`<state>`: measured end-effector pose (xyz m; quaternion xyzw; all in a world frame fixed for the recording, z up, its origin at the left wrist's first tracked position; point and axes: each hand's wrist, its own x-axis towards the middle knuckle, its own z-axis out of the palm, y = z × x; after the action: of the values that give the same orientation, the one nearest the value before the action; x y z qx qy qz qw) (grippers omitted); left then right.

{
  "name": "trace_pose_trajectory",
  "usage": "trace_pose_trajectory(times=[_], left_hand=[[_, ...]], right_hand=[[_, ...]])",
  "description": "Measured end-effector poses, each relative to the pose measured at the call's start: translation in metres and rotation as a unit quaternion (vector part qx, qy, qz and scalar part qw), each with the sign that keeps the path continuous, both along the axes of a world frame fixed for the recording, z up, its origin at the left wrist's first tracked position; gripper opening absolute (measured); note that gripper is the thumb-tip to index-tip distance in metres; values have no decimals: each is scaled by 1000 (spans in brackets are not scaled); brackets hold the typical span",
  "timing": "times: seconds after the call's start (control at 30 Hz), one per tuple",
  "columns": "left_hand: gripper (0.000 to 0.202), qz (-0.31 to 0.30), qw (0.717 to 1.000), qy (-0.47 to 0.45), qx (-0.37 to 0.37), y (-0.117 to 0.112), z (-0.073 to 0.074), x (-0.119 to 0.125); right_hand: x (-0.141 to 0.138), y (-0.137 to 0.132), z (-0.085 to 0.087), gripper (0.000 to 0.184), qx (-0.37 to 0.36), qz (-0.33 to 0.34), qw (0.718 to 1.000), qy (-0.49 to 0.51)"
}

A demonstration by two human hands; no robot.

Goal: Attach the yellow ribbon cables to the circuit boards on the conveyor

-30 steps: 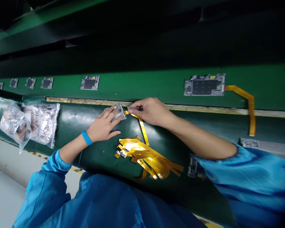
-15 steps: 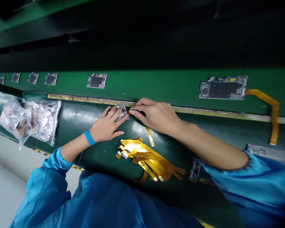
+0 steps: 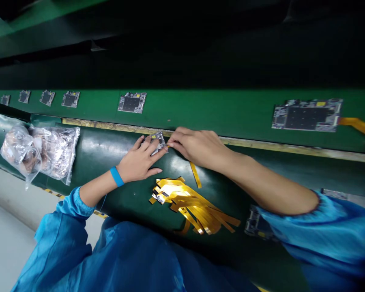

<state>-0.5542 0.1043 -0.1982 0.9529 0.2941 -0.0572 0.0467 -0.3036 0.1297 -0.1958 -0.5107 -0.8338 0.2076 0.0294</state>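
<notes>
My left hand (image 3: 140, 159) lies with spread fingers over a small circuit board (image 3: 159, 139), its fingertips resting on the board and hiding part of it. The thumb stays apart, on the green work surface. At the board's right edge, my right hand (image 3: 197, 146) pinches the end of an orange flat ribbon cable (image 3: 195, 174); the other end of that cable hangs out below the hand. Whether the cable end is seated in the board is hidden by the fingers. Just below both hands lies a pile of similar ribbon cables (image 3: 194, 205).
Several circuit boards (image 3: 132, 102) lie spaced along the green belt (image 3: 207, 109); the rightmost board (image 3: 307, 115) has a ribbon cable attached. Plastic bags (image 3: 56, 154) sit at left. Another board (image 3: 260, 223) is partly under my right sleeve. A worn strip (image 3: 261, 144) edges the belt.
The boards on the belt have shifted to the right, and the rightmost one's cable now runs off the frame edge. Both hands keep nearly the same place at the board.
</notes>
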Motion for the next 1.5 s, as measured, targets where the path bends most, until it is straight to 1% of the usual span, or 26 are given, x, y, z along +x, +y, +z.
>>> trace_pose_trajectory(times=[0.07,0.13,0.23,0.37,0.47,0.57,0.67,0.73,0.8,0.83,0.9,0.93,0.97,1.0,1.03,1.07,1.1,1.17,1.2,1.23,1.3,1.4,1.5], left_hand=[[79,-2,1000,-21,-6,2,-2,-3],[73,0,998,-59,-16,7,-3,-9],[62,29,993,-116,-8,18,1,-23],[55,88,985,-148,24,40,8,-43],[54,115,981,-153,30,59,10,-51],[52,128,981,-142,20,78,10,-51],[50,131,984,-117,5,98,10,-44],[52,126,987,-98,-4,112,10,-38],[54,116,990,-85,-10,127,8,-32],[56,110,990,-82,-11,134,8,-29],[59,101,992,-81,-14,147,6,-23],[60,97,992,-81,-15,153,5,-20],[61,96,992,-81,-17,157,4,-18],[63,95,992,-80,-19,161,4,-15],[64,95,992,-78,-22,163,4,-13],[64,96,992,-74,-26,165,4,-11],[64,98,992,-70,-30,166,4,-9],[60,103,992,-63,-36,167,3,-6],[57,106,992,-61,-38,167,2,-5],[54,110,991,-62,-39,167,1,-4],[49,116,990,-65,-39,168,-1,-3],[45,112,990,-70,-40,171,-3,-2],[43,94,992,-75,-41,174,0,-1]], right_hand=[[1,0,-2,28,-1,-2,1000,19],[6,0,-6,26,6,-10,998,58],[18,-1,-12,28,21,-25,995,96],[30,-1,-15,29,18,-20,997,72],[25,0,-13,31,16,-19,998,61],[12,3,-11,29,7,-11,999,51],[1,7,-8,23,-13,4,999,39],[2,12,-5,23,-35,8,998,45],[12,21,0,25,-58,-2,996,66],[22,27,5,26,-63,-21,995,75],[46,40,16,28,-44,-93,992,71],[59,45,22,30,4,-160,986,42],[71,48,27,34,57,-221,974,4],[80,49,32,38,94,-260,961,-14],[86,47,35,39,118,-282,952,-12],[89,42,36,36,122,-275,954,6],[88,34,36,33,108,-244,963,33],[76,14,31,30,46,-133,985,96],[68,2,28,30,9,-71,990,122],[59,-9,24,30,-21,-18,989,145],[40,-30,20,30,-59,55,981,177],[18,-50,17,26,-94,121,972,179],[2,-58,16,15,-105,153,971,149]])
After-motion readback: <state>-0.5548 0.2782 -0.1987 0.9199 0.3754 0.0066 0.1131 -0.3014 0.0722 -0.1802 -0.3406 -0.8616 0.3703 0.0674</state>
